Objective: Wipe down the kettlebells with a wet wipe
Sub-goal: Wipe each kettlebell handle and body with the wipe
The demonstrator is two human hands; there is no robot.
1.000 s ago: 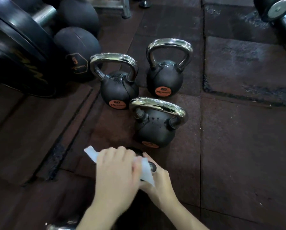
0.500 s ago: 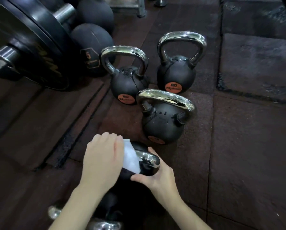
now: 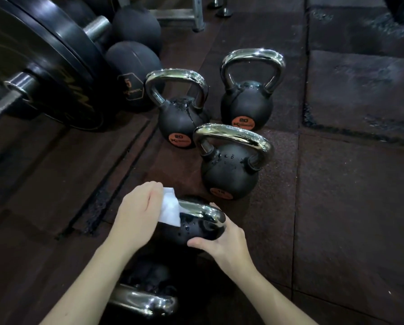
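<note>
Left hand pinches the wet wipe on the near kettlebell, right hand cupping its wet body, which could slip and roll.

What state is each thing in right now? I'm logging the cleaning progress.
Left hand: presses the wipe on the nearest kettlebell.
Right hand: grips that kettlebell's body.
Wipe: crumpled, at the handle's left end.
Nearest kettlebell: upright, droplets on it.
Middle kettlebell: upright, droplets on top, untouched.
Two far kettlebells: upright, untouched.
</note>
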